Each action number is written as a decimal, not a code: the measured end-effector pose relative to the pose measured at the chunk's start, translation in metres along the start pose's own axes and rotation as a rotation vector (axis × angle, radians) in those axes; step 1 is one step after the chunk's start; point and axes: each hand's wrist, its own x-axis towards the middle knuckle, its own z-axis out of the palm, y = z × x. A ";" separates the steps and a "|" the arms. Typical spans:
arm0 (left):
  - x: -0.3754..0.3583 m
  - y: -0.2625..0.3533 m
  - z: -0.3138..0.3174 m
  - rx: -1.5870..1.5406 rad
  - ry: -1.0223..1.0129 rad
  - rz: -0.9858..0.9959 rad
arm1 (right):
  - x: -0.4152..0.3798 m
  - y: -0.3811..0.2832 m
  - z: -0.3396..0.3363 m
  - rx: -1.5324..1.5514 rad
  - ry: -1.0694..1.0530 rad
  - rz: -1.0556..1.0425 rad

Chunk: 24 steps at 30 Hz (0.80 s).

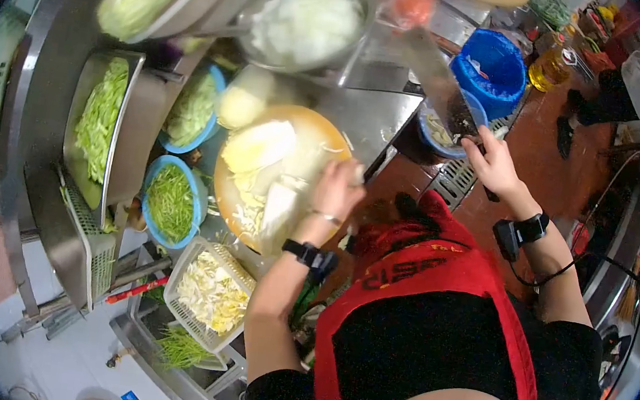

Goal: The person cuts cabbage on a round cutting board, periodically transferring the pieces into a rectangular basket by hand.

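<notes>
A cleaver (442, 87) with a broad blade is held up in my right hand (492, 164), over a light blue bucket (479, 111) with scraps inside. My left hand (337, 194) is at the right edge of the round cutting board (320, 130), its fingers bent around something pale that I cannot make out. Halved napa cabbage (260, 146) lies on the board, cut face up, with shreds and a white piece (280, 207) below it. Another pale cabbage (242, 102) sits just beyond the board's upper left edge.
A metal bowl of white pieces (302, 22) stands above the board. Left are a steel tray of green strips (100, 121), blue bowls of greens (173, 202) and a basket of shredded cabbage (213, 291). A blue lined bin (492, 69) and an oil bottle (548, 68) stand at right.
</notes>
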 end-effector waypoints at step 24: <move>-0.113 -0.097 0.051 0.129 0.627 -0.439 | 0.036 -0.099 0.221 -0.426 -0.481 -0.687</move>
